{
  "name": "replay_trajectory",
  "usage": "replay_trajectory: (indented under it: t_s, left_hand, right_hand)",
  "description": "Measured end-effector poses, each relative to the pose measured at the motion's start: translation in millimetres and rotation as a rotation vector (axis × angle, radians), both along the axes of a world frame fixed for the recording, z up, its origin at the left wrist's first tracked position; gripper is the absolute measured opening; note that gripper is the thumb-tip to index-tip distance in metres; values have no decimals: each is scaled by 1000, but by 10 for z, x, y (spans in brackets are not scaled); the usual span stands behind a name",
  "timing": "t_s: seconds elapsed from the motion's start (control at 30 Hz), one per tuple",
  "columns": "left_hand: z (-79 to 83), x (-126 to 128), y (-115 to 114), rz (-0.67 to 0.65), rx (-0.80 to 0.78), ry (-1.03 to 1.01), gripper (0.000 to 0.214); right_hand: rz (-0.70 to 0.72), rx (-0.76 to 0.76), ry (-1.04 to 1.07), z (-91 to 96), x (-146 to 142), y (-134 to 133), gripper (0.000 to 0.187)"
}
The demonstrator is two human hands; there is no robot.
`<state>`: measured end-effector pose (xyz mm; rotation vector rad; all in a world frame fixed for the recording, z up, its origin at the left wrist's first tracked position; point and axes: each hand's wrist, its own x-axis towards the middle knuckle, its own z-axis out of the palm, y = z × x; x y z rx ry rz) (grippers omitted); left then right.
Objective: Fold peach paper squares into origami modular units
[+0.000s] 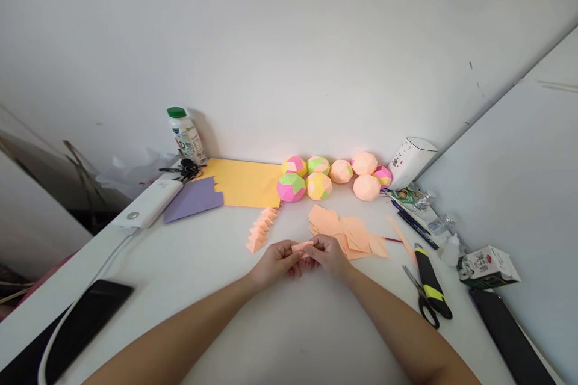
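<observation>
Peach paper piece [301, 247], small and narrow, sits just below the centre of the frame, and we see it pinched between the thumbs and fingers of both hands. The left hand [276, 263] grips its left end and the right hand [330, 254] its right end, fingertips nearly meeting; whether a crease is already pressed in it we cannot tell.

Just up and left of the hands, we find a row of folded peach pieces [261, 230] set closely together, so we judge that portion of folding done. Just up and right lie flat peach pieces [332, 221], overlapping and, by their look, unfolded so far. Farther up, against the wall, we count eight paper balls [365, 163] that look fully assembled.

As for pose, both forearms rise from the bottom corners and converge inward, the wrists low over the table [298, 331], fingers curled and thumbs on the near side of the paper. Farther out, we note scissors [422, 293] at lower right and a purple sheet [192, 200] left of centre.
</observation>
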<state>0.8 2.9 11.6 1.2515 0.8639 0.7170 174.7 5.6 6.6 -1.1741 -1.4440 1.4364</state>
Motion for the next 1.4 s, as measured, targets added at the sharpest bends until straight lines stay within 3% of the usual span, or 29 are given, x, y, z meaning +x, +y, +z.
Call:
replay_trajectory:
  t_s: [0.63,0.9,1.4]
  left_hand:
    - [-2,-15,-13,-4,-2,9,32]
    - [36,-42,29,-85,-12,19,27]
    - [58,-19,66,-111,-49,87,31]
  right_hand:
    - [-18,5,-2,-41,-11,-8,30]
    - [-28,-4,21,-18,-20,-13,29]
    - [-42,27,23,-18,-18,-9,28]
